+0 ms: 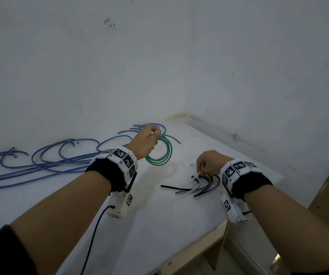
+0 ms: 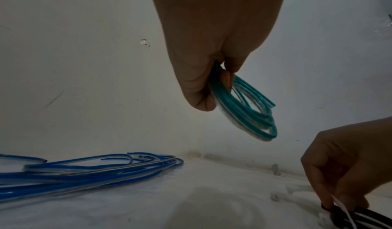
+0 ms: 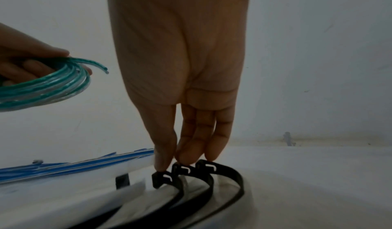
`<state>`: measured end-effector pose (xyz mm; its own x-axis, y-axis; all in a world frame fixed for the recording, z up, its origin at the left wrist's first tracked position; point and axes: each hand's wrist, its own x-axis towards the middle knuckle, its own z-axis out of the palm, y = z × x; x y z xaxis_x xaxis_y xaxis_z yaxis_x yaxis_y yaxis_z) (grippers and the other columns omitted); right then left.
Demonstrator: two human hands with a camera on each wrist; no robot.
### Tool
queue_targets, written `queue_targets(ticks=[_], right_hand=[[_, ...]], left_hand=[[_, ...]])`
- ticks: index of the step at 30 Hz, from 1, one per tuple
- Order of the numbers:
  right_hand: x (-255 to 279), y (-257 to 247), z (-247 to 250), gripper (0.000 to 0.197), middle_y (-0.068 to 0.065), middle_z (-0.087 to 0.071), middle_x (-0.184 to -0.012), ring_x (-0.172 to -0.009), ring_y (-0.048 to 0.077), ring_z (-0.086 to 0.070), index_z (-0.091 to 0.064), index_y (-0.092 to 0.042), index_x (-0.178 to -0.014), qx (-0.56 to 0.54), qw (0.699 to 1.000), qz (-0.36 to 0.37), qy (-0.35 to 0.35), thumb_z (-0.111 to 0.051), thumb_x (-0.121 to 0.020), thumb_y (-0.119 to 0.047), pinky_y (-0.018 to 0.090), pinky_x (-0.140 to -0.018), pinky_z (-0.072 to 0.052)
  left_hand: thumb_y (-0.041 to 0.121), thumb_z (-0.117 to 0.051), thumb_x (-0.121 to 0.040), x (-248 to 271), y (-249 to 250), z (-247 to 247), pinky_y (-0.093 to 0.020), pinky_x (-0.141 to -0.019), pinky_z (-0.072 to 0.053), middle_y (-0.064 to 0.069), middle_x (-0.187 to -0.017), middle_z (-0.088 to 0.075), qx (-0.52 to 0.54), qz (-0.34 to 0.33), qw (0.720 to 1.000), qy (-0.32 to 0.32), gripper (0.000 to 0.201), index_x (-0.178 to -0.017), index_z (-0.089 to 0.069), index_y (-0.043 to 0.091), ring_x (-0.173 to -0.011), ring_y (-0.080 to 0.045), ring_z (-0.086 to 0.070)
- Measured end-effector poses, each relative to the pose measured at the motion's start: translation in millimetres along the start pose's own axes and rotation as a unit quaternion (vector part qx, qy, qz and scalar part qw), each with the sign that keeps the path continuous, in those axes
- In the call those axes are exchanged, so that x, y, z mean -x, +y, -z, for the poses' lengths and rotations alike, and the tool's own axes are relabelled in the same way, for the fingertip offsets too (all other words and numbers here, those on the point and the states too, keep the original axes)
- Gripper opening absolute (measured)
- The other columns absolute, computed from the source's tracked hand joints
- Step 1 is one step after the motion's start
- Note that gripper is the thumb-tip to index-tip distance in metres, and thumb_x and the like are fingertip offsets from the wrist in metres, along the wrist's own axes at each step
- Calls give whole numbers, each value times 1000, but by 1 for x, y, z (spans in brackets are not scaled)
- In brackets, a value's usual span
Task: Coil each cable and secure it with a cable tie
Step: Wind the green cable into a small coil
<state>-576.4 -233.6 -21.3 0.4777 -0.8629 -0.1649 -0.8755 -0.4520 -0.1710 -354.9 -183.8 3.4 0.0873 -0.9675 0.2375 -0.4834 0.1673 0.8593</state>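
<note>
Here left hand [image 1: 144, 142] grips green coil [image 1: 160, 151]; right hand [image 1: 209, 162] pinches tie [image 3: 163, 179] near table edge [image 1: 205, 238].

One green cable coil [image 1: 160, 150]; several loose blue cables [image 1: 46, 161], number unclear; black [image 1: 205, 188] and white cable ties [image 1: 193, 188], count uncertain; two hands [image 1: 143, 143].

Hidden grips, cut-off cables

The left hand [image 1: 144, 142] covers the near-left arc of the green coil [image 1: 162, 151]. The blue cables [image 1: 46, 161] run off the left edge. The right hand [image 1: 209, 162] hides the heads of the cable ties [image 1: 197, 187]; whether it pinches a white or black one is unclear.
</note>
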Motion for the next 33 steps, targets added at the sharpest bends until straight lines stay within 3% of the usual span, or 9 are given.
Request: queue_targets(ticks=[3,5,8,12,14,17,20,26,33], right_hand=[[-1,-2,4,7,-6,-60,-81,-65,6,-54,-69,-12,-91,-42,999,16,14,-66,-86,-14,15,-59,-43],[-2,-5,7,4,-2,-61,-84,-61,7,-56,-64,-14,-89,-89,995,20,31,-62,-89,-17,20,-62,-46],[-9,-14,11,9,2,-61,-83,-60,11,-59,-57,-12,-91,-159,983,18,90,-53,-94,-20,23,-60,-46],[-18,-52,20,13,9,-61,-79,-55,16,-58,-52,-8,-88,-325,928,57,173,-46,-97,-15,26,-57,-49],[-22,-82,24,16,10,-61,-75,-53,18,-57,-52,-9,-82,-402,890,97,189,-46,-97,-13,28,-58,-51],[-23,-136,29,19,8,-61,-70,-48,13,-58,-51,-11,-78,-485,841,174,164,-48,-97,-10,26,-53,-52],[-24,-192,30,18,8,-61,-70,-46,9,-58,-52,-9,-79,-539,803,237,92,-47,-96,-7,22,-50,-51],[-27,-292,22,17,8,-62,-72,-50,11,-57,-53,-8,-82,-494,812,312,-11,-45,-97,-7,22,-54,-50],[-36,-379,19,14,9,-64,-72,-48,10,-61,-54,-6,-83,-523,779,345,6,-48,-96,-6,26,-55,-51]], left_hand=[[28,-35,-100,-1,-3,8,-28,-57,-34,-1,-71,-46,-5,3,1000,10,18,-103,-44,12,-58,-15,-40],[27,-36,-100,0,-6,14,-30,-61,-34,-2,-71,-47,-1,5,1000,22,19,-103,-45,11,-60,-17,-40],[25,-36,-100,4,-7,28,-29,-56,-32,-2,-68,-46,-15,2,999,42,17,-100,-43,10,-57,-16,-38],[25,-36,-100,13,-12,59,-27,-52,-33,-3,-71,-49,-52,17,994,99,17,-101,-43,10,-56,-15,-41],[25,-36,-100,19,-18,80,-30,-57,-36,-6,-76,-51,-75,28,987,138,18,-100,-43,9,-60,-18,-44],[24,-35,-99,31,-27,112,-34,-73,-40,-8,-81,-52,-92,49,976,191,18,-100,-43,8,-76,-24,-48],[23,-34,-100,48,-34,146,-34,-75,-39,-7,-82,-52,-91,56,965,241,18,-100,-40,7,-80,-23,-49],[25,-36,-99,89,-47,219,-41,-78,-44,-9,-85,-53,-63,60,939,332,16,-101,-36,9,-78,-24,-50],[25,-37,-98,133,-55,273,-32,-69,-37,-1,-75,-50,-47,70,937,338,15,-102,-38,11,-65,-17,-45]])
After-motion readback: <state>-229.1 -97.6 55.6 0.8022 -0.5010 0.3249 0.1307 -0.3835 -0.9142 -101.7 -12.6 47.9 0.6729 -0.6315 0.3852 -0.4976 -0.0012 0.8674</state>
